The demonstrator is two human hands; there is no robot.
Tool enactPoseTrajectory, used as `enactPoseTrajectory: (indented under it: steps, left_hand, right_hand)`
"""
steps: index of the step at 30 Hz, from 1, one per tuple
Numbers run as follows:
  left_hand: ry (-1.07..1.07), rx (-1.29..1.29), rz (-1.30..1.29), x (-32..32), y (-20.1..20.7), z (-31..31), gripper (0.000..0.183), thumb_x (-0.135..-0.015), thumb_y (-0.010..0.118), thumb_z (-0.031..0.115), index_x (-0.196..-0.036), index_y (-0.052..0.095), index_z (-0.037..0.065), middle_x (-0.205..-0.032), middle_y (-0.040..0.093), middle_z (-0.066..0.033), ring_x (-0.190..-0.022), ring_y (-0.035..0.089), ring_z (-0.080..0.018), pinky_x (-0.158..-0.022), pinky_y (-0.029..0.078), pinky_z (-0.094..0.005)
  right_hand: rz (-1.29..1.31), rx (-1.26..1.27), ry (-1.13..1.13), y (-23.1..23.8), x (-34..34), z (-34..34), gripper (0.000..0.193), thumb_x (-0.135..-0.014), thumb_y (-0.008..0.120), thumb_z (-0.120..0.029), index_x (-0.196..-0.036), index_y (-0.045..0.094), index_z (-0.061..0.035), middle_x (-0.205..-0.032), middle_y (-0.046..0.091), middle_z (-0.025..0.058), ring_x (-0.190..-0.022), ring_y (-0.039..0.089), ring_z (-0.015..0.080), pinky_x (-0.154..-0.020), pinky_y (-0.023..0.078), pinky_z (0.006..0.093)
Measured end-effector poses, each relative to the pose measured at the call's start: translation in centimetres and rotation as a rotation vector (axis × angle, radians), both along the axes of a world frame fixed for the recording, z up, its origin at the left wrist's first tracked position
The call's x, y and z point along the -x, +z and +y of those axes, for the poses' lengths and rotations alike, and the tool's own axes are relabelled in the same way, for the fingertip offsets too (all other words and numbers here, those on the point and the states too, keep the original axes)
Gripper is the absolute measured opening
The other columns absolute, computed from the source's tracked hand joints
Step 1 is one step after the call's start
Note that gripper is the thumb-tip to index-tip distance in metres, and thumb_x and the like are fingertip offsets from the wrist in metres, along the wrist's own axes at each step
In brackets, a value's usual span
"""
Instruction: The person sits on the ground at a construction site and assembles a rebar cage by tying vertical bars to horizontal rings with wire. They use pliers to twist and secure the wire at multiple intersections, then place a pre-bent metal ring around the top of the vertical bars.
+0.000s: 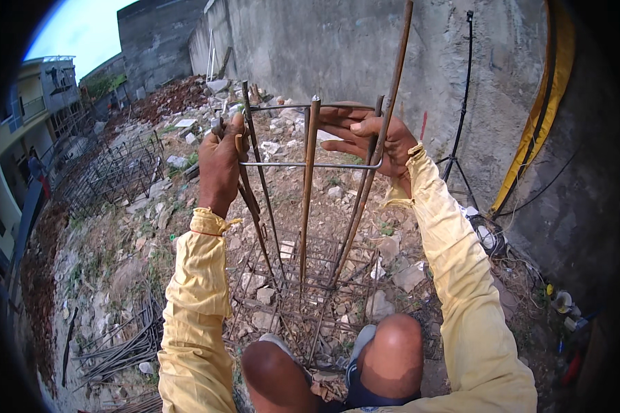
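Several rusty rebars rise upright from a grid of steel bars near the ground between my feet. A bent steel stirrup runs around them at hand height, its near side level. My left hand is closed at the left rebar's top and the stirrup's left corner. A small grey metal piece shows above its fingers; I cannot make out what it is. My right hand reaches around the tall right rebar, fingers stretched out and apart, by the stirrup's right side.
Broken stones cover the ground. Loose bars lie at lower left, and rebar cages stand farther left. A concrete wall runs behind. At right are a black tripod stand, yellow sheeting and a cable coil.
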State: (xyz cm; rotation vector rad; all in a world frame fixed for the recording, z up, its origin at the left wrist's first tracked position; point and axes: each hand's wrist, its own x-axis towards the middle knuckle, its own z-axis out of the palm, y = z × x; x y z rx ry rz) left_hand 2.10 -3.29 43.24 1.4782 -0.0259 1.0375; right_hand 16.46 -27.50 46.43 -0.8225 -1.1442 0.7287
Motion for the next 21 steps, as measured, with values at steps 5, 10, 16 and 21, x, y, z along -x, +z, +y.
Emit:
enactPoseTrajectory:
  steps: [5,10,16,21]
  left_hand:
    - [-0.047,0.08,0.001,0.1,0.4,-0.8,0.028,-0.096,0.061,0.035,-0.084,0.057,0.011,-0.067,0.05,0.0053,-0.053,0.042,-0.0031,-0.045,0.032,-0.0199]
    - [-0.107,0.128,0.018,0.5,0.3,-0.8,0.027,-0.095,0.062,0.034,-0.081,0.055,0.012,-0.066,0.047,0.0066,-0.053,0.04,-0.0032,-0.046,0.031,-0.0199]
    - [-0.108,0.112,0.142,0.8,0.5,-0.5,0.023,-0.094,0.064,0.027,-0.08,0.053,0.013,-0.066,0.047,0.0062,-0.053,0.041,-0.0039,-0.045,0.031,-0.0205]
    - [-0.012,-0.01,0.293,1.8,0.6,0.7,0.034,-0.088,0.068,0.041,-0.086,0.06,0.008,-0.074,0.052,0.004,-0.063,0.042,-0.006,-0.056,0.032,-0.0227]
  right_hand:
    - [0.024,0.032,0.108,0.1,-0.7,0.1,0.055,-0.083,0.056,-0.008,-0.134,0.044,0.0088,-0.138,0.047,0.0259,-0.132,0.045,0.0386,-0.11,0.039,0.0508]
    - [0.075,0.037,0.22,-0.2,-1.2,0.2,0.054,-0.084,0.055,-0.007,-0.135,0.043,0.008,-0.14,0.045,0.0266,-0.132,0.045,0.039,-0.109,0.04,0.0514]
    - [0.075,0.058,0.029,-1.8,-1.7,-0.2,0.045,-0.089,0.057,-0.011,-0.129,0.046,0.0048,-0.128,0.054,0.024,-0.119,0.056,0.0333,-0.1,0.049,0.0481]
    - [-0.096,-0.098,-0.504,-3.8,0.4,-0.6,0.043,-0.092,0.061,-0.029,-0.123,0.054,-0.0004,-0.119,0.06,0.0126,-0.106,0.061,0.0216,-0.087,0.052,0.0356]
